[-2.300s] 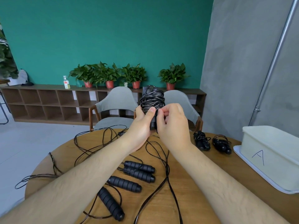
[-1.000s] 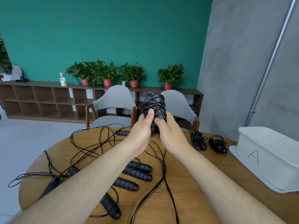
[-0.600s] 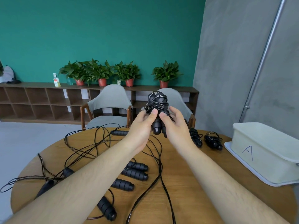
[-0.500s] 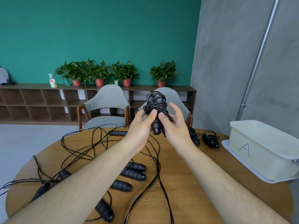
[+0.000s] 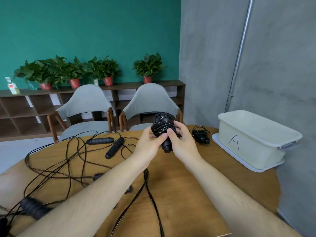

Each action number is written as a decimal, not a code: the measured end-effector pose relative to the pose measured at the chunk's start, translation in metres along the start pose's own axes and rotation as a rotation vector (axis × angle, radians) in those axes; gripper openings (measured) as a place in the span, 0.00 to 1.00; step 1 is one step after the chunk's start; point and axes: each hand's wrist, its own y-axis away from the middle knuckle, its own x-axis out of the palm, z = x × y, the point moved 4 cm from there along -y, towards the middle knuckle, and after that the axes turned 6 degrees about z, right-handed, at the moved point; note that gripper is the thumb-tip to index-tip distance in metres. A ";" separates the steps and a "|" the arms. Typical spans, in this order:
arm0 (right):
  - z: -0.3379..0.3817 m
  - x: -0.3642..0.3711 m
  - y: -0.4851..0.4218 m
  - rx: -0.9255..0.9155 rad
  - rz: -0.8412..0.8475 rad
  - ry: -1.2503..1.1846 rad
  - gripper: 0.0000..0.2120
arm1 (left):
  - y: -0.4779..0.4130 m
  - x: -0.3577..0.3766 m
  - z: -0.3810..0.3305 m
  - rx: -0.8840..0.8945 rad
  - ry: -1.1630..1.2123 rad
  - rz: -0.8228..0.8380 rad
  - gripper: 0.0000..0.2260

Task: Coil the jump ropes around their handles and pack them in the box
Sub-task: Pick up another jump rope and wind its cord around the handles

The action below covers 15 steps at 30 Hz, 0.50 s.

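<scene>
Both hands are on one wound jump rope (image 5: 162, 127), held above the far side of the table (image 5: 188, 185). The left hand (image 5: 147, 147) pinches the coil from the left. The right hand (image 5: 183, 142) has its fingers curled round the other side and its thumb on the front.

Since a second ago the bundle has come down from chair-back height and moved right, nearer the box (image 5: 253, 144). It now tilts, with the handle ends (image 5: 166, 147) pointing down towards the wearer. No winding stroke is evident, so the coil appears finished and on its way to be set down or packed.

One finished bundle (image 5: 200, 135) lies just beside the box. A second, seen earlier, is probably hidden behind the right hand. Several loose ropes (image 5: 68, 161) remain sprawled across the left of the table, so most of the task is outstanding.
</scene>
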 end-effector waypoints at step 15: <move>-0.128 -0.120 -0.031 0.315 -0.202 0.213 0.21 | -0.065 0.146 0.103 -0.224 -0.172 0.141 0.18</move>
